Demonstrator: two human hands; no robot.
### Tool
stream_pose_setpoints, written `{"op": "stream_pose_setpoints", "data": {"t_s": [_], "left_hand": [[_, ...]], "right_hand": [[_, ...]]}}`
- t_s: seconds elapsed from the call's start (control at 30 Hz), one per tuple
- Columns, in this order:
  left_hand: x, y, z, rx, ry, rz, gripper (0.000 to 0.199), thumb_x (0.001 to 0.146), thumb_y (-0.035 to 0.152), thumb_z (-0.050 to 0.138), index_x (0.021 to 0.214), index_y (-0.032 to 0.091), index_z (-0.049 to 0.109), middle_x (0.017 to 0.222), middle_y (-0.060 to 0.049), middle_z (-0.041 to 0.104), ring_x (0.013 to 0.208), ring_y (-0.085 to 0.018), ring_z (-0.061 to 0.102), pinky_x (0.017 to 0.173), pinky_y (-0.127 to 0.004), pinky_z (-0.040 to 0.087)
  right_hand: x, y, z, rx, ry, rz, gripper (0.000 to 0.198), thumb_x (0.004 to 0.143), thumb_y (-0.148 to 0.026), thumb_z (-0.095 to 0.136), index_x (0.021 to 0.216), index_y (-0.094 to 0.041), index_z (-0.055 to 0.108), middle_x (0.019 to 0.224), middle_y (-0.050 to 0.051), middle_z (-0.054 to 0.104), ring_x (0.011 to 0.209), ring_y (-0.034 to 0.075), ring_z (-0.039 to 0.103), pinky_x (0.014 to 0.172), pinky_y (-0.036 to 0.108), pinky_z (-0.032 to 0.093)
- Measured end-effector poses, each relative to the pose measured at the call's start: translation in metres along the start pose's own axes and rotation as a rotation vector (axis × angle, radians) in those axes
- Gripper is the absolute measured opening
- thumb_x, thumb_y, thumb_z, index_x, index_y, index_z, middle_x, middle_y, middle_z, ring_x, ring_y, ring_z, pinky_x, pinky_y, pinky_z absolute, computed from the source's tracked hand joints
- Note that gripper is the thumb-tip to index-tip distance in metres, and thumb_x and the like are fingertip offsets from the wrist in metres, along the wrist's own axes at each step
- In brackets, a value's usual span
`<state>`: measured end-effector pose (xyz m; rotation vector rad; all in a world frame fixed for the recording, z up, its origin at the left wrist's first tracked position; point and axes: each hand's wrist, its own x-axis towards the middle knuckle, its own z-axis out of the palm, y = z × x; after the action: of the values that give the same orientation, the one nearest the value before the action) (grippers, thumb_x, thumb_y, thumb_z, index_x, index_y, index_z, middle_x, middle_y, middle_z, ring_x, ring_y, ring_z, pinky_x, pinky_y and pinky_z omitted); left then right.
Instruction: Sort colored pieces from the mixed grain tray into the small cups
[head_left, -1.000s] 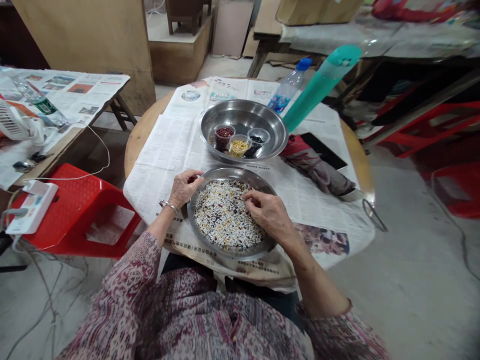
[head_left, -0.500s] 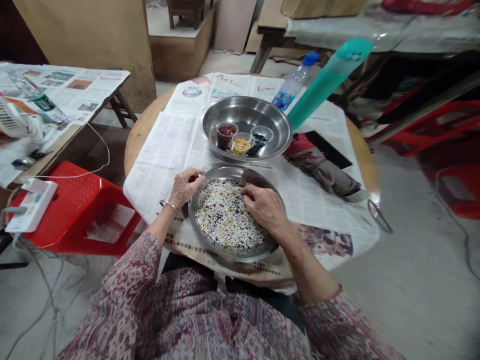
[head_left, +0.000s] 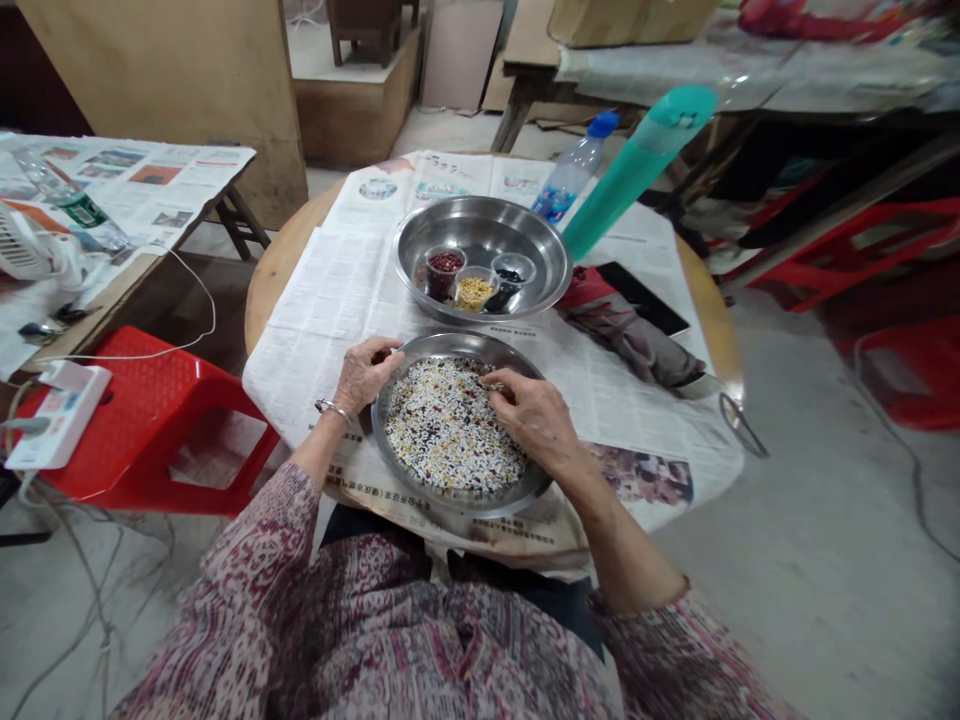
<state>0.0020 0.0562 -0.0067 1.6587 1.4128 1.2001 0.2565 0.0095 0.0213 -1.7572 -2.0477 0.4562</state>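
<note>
A round metal plate (head_left: 457,508) stands at the near side of the table, holding a mix of white grains (head_left: 450,425) with dark, yellow and reddish beans through it. My left hand (head_left: 365,375) grips the plate's upper left rim, its fingers bent. Over the right part of the grains is my right hand (head_left: 534,415), index finger and thumb a little apart, fingertips close to the mix. Just beyond, a deeper metal basin (head_left: 517,215) contains three clear cups: one of red beans (head_left: 445,263), one of yellow kernels (head_left: 474,290), one of black beans (head_left: 514,277).
Newspaper (head_left: 315,280) covers the round table. Behind the basin stand a blue-capped bottle (head_left: 574,165) and a long green tube (head_left: 637,170). A folded umbrella (head_left: 637,340) and dark phone-like slab (head_left: 645,297) lie to the right. A red stool (head_left: 157,410) carries a power strip (head_left: 60,415).
My right index finger and thumb have parted slightly, and the hand is a little further from the grains' middle. My left hand stays at the rim. The view has shifted slightly.
</note>
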Motion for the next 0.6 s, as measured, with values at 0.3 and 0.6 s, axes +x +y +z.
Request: {"op": "stream_pose_setpoints", "data": {"t_s": [0.3, 0.6], "left_hand": [[0.0, 0.0, 0.001, -0.03, -0.002, 0.003, 0.019, 0.078, 0.026, 0.067, 0.091, 0.015, 0.076, 0.063, 0.002, 0.06, 0.058, -0.009, 0.049, 0.057, -0.023, 0.04], [-0.001, 0.001, 0.0, -0.027, -0.006, -0.002, 0.02, 0.078, 0.027, 0.066, 0.09, 0.015, 0.075, 0.064, 0.002, 0.06, 0.059, -0.01, 0.049, 0.058, -0.023, 0.041]], "right_hand": [[0.007, -0.017, 0.002, -0.107, -0.12, -0.012, 0.027, 0.086, -0.022, 0.052, 0.1, -0.021, 0.075, 0.085, 0.007, 0.077, 0.078, 0.021, 0.067, 0.071, 0.029, 0.043], [0.004, -0.013, 0.003, -0.078, -0.088, -0.038, 0.026, 0.086, -0.023, 0.05, 0.096, -0.021, 0.074, 0.081, 0.006, 0.075, 0.074, 0.02, 0.065, 0.07, 0.029, 0.042]]}}
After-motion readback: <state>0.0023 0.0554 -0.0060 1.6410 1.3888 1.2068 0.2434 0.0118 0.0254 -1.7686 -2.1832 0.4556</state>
